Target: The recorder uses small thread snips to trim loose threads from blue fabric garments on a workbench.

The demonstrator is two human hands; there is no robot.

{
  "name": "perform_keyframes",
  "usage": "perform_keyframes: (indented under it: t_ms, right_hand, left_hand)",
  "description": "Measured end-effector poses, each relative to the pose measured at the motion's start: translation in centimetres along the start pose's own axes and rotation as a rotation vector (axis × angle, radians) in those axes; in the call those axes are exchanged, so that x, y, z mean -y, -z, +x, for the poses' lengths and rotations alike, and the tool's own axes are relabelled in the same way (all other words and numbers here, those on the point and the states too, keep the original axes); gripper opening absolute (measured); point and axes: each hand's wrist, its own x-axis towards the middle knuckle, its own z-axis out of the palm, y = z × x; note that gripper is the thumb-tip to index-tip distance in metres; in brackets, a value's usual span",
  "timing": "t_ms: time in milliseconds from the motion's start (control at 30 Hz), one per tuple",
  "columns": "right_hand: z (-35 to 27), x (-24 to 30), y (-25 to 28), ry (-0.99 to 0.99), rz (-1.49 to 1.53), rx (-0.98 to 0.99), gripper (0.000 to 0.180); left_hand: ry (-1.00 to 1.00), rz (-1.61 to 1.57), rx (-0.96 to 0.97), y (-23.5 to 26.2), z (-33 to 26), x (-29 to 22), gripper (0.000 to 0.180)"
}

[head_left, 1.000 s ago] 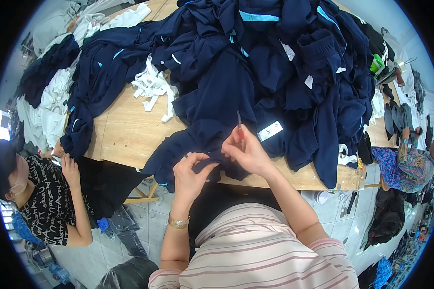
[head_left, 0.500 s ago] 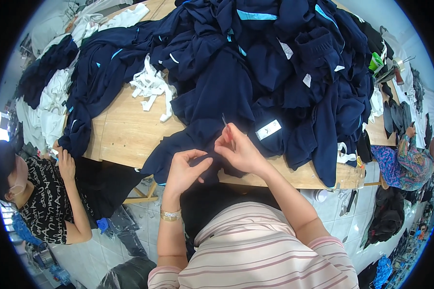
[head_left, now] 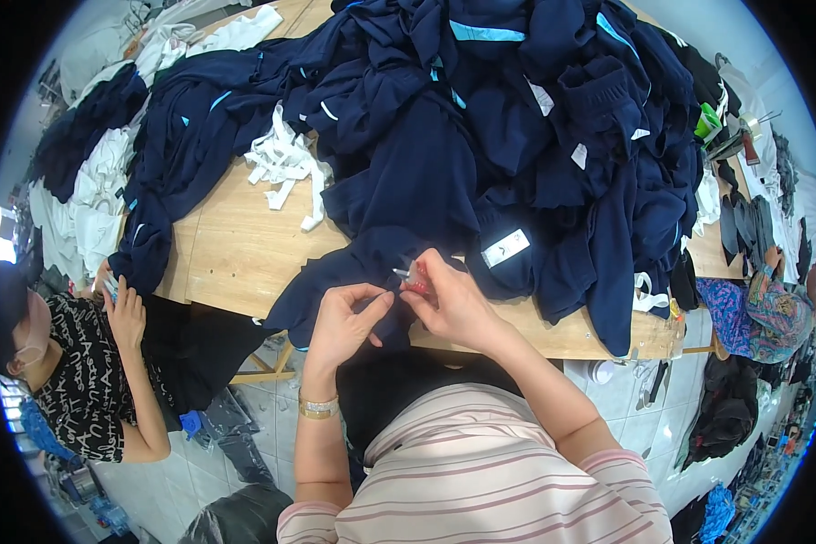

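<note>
Looks like a garment workshop, judging by the navy garments (head_left: 408, 172) heaped across a wooden table (head_left: 231, 249), the tangle of white strips (head_left: 283, 140), the white cloth (head_left: 100, 199) piled at left, and co-workers (head_left: 82, 381) on both sides.

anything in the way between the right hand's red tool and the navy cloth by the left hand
Nothing visible does: the right hand holds the red tool over the navy cloth, with only cloth showing between the tool and the left hand.
</note>
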Motion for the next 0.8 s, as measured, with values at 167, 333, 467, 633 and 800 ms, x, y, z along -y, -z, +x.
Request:
perform_keyframes:
  t_ms: [167, 333, 467, 633, 800]
  right_hand:
    - [0.7, -0.6, 0.3, -0.063, 0.101, 0.019, 0.024]
    - [1.0, -0.4, 1.3, -0.195, 0.252, 0.093, 0.02]
    - [0.6, 0.3, 0.9, -0.08, 0.02, 0.089, 0.026]
    - [0.4, 0.1, 0.1, 0.069, -0.229, 0.028, 0.027]
    - [0.5, -0.9, 0.8, -0.078, 0.004, -0.093, 0.026]
  left_hand:
    - [0.004, 0.023, 0.014, 0.0, -0.1, 0.1, 0.025]
    - [0.01, 0.044, -0.004, 0.1, 0.0, 0.0, 0.026]
    - [0.012, 0.069, -0.033, 0.0, 0.0, 0.1, 0.027]
    - [0.012, 0.112, -0.051, -0.6, 0.2, -0.4, 0.029]
    - [0.029, 0.054, -0.098, -0.2, 0.6, 0.2, 0.03]
